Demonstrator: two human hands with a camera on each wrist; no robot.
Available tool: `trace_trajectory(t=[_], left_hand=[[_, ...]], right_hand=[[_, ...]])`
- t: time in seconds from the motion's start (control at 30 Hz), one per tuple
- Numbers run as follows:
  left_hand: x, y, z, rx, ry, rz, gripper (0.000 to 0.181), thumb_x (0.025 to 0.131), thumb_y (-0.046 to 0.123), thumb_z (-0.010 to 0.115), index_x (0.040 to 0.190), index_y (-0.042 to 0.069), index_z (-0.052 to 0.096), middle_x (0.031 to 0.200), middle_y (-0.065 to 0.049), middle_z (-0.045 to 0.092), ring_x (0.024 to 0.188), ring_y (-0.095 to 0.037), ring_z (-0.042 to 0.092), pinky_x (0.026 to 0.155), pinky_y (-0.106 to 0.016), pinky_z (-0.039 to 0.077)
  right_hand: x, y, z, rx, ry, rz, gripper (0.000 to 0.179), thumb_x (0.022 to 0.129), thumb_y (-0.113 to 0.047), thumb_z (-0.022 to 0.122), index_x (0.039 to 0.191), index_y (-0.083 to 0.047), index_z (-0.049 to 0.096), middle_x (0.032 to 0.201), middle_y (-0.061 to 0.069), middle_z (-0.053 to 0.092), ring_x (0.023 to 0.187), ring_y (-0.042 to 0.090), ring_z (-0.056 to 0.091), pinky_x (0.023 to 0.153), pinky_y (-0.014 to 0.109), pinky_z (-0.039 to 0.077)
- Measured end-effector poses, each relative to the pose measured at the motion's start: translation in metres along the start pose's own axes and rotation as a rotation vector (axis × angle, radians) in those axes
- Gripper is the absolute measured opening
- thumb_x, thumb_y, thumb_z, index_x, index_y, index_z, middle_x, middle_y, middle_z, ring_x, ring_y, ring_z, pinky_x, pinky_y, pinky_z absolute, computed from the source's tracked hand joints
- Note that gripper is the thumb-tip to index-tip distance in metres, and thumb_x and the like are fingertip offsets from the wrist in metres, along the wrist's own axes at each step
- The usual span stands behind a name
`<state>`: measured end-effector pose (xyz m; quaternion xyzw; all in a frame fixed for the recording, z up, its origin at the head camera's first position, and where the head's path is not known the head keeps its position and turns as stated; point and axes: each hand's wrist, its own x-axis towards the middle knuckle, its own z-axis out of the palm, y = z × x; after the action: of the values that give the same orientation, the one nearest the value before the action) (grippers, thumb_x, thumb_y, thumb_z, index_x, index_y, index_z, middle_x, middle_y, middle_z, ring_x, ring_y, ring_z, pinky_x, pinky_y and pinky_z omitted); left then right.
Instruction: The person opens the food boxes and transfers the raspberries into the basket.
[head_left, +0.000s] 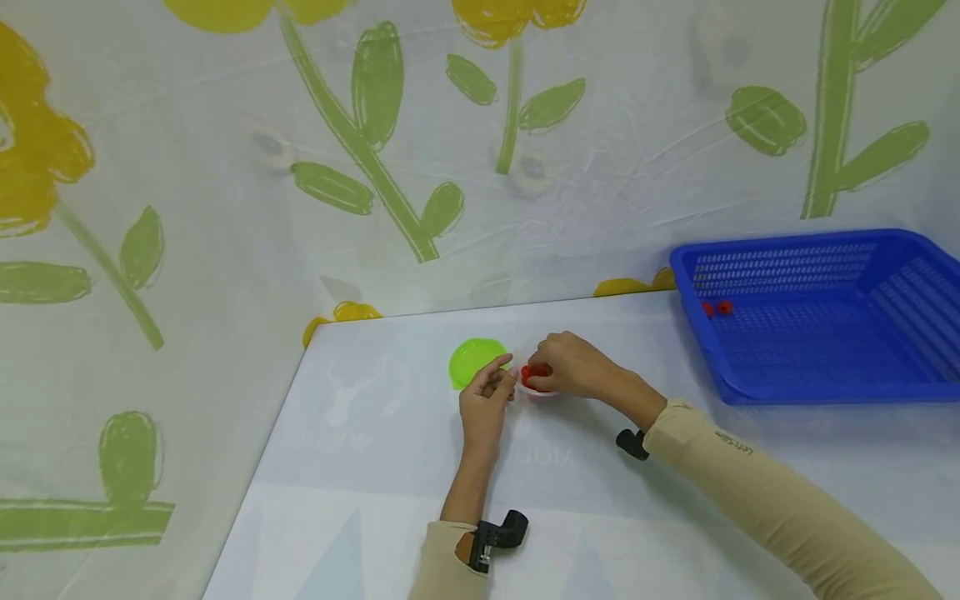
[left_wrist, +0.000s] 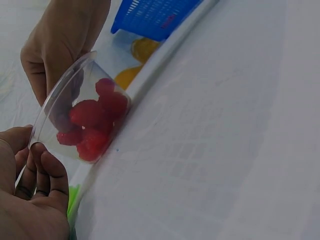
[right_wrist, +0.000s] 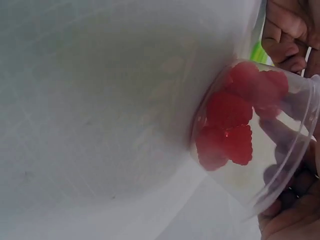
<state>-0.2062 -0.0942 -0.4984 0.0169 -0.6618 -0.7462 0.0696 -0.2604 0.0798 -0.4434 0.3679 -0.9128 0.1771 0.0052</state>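
A clear plastic tub (head_left: 524,351) with several bumpy red pieces that look like raspberries (left_wrist: 90,114) in its bottom stands on the table. My left hand (head_left: 483,408) is at the tub's left side, and its thumb and fingers pinch the rim. From above, my right hand (head_left: 573,365) reaches inside, its fingertips curled about one red raspberry-like piece among the others. Through the tub wall, the right wrist view shows the fingers beside the raspberries (right_wrist: 229,110); their tips are partly hidden. A bright green lid (head_left: 474,358) lies just behind the left hand.
A blue perforated basket (head_left: 817,387) sits at the right of the table, with two small red pieces (head_left: 724,307) at its left end. Behind the white table (head_left: 360,467) hangs a flower-printed cloth (head_left: 585,208).
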Motion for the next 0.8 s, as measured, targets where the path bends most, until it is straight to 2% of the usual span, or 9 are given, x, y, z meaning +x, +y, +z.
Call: trace_trajectory(t=[0.2,0.3,0.47,0.67,0.8], left_hand=[[-0.008,0.023,0.005,0.029,-0.008,-0.001,0.029,0.095,0.009,0.069,0.123,0.0,0.069,0.091,-0.006,0.062,0.077,-0.027,0.058,0.069,-0.024,0.051],[-0.007,0.023,0.006,0.039,-0.014,0.01,0.029,0.096,0.009,0.068,0.124,0.0,0.068,0.091,-0.006,0.062,0.078,-0.028,0.058,0.069,-0.022,0.051],[-0.006,0.022,0.009,0.043,-0.008,0.021,0.029,0.096,0.008,0.068,0.124,-0.001,0.068,0.092,-0.008,0.062,0.079,-0.033,0.059,0.069,-0.021,0.052],[-0.006,0.021,0.008,0.048,-0.021,0.01,0.031,0.096,0.009,0.068,0.125,0.0,0.068,0.094,-0.009,0.062,0.082,-0.036,0.059,0.071,-0.022,0.053],[-0.008,0.02,0.004,0.054,-0.006,-0.012,0.03,0.096,0.01,0.069,0.124,0.002,0.069,0.094,-0.008,0.062,0.084,-0.039,0.059,0.071,-0.022,0.053]], right_hand=[[-0.011,-0.004,-0.012,-0.045,0.106,0.001,0.016,0.084,-0.021,0.081,0.094,-0.009,0.078,0.076,-0.004,0.064,0.072,0.014,0.051,0.07,0.03,0.044],[-0.017,-0.003,-0.021,-0.014,0.126,0.016,0.019,0.083,-0.021,0.082,0.097,-0.008,0.079,0.075,-0.004,0.063,0.071,0.014,0.05,0.069,0.031,0.044],[-0.027,0.001,-0.034,0.038,0.132,0.055,0.018,0.085,-0.02,0.082,0.098,-0.009,0.078,0.066,-0.007,0.05,0.068,0.013,0.044,0.063,0.029,0.039],[-0.041,0.008,-0.048,0.011,0.164,0.082,0.016,0.085,-0.02,0.082,0.096,-0.01,0.079,0.063,-0.008,0.045,0.067,0.014,0.042,0.06,0.029,0.037],[-0.052,0.013,-0.053,0.012,0.178,0.103,0.015,0.085,-0.019,0.081,0.097,-0.011,0.079,0.063,-0.008,0.045,0.067,0.013,0.044,0.06,0.028,0.038]])
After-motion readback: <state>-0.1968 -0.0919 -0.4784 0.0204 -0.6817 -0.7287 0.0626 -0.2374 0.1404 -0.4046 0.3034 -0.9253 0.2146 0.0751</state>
